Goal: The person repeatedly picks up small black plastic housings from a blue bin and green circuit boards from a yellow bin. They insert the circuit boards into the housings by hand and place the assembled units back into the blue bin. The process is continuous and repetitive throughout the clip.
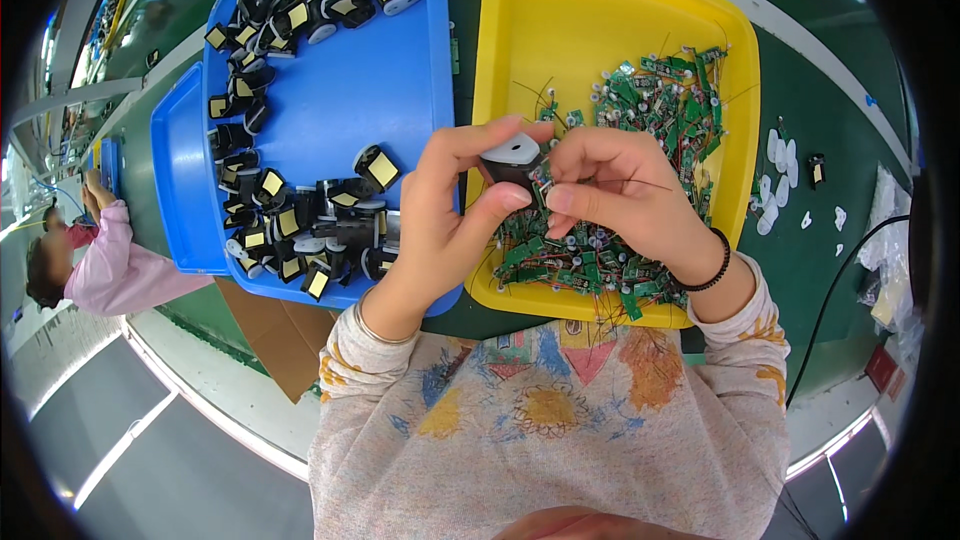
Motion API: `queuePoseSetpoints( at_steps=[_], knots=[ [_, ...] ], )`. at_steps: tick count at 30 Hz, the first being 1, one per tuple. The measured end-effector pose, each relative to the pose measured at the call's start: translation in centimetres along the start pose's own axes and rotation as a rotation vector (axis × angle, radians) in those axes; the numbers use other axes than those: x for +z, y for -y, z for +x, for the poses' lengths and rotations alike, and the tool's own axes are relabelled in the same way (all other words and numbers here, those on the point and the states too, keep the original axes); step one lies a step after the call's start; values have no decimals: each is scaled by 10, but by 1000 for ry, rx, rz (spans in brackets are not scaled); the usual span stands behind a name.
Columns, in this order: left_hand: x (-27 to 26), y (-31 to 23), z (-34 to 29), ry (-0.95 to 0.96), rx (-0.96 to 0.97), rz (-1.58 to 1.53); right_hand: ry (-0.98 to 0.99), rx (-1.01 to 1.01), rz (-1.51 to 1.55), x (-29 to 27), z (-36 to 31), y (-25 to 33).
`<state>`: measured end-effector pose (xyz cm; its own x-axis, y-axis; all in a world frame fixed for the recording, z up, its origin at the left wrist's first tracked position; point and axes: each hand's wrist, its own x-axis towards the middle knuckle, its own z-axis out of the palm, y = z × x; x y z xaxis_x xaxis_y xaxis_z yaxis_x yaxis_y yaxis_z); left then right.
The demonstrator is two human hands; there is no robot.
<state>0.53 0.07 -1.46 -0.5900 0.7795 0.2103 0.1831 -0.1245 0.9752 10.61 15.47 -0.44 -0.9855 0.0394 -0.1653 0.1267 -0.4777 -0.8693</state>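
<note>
The small circuit board (541,185) lies against the right side of the black housing (505,172), at the fingertips of the right hand (630,200). Its long axis appears to be set roughly far-to-near along that side, though part of it is hidden by the fingers. The housing is pinched between thumb and fingers by the grip of the left hand (435,220), with its pale grey cap (512,150) turned upward. The right hand is nearer to the board; its grip is pressed together on the board's edge, and a thin wire is seen trailing rightward.

Both hands are held above the near-left part of a yellow tray (555,0), where many green boards (640,90) are heaped. A blue tray (345,90) lined with black housings (290,225) is placed to the left. On the green bench (840,155), white flat pieces (785,162) are scattered at right. A co-worker in a pink sleeve (130,255) is seen at far left.
</note>
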Motion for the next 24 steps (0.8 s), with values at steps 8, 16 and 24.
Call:
queuePoseSetpoints(
  at_steps=[8, 16, 24],
  knots=[
    [2, 4, 0, -19, 81, 42, 6, -7, 34, 2, -1, -3],
    [3, -5, 7, -50, 80, 342, -214, -399, -737, 8, 1, -10],
    [1, -4, 6, -76, 108, 296, -203, -502, -834, 9, 0, -6]
  ],
)
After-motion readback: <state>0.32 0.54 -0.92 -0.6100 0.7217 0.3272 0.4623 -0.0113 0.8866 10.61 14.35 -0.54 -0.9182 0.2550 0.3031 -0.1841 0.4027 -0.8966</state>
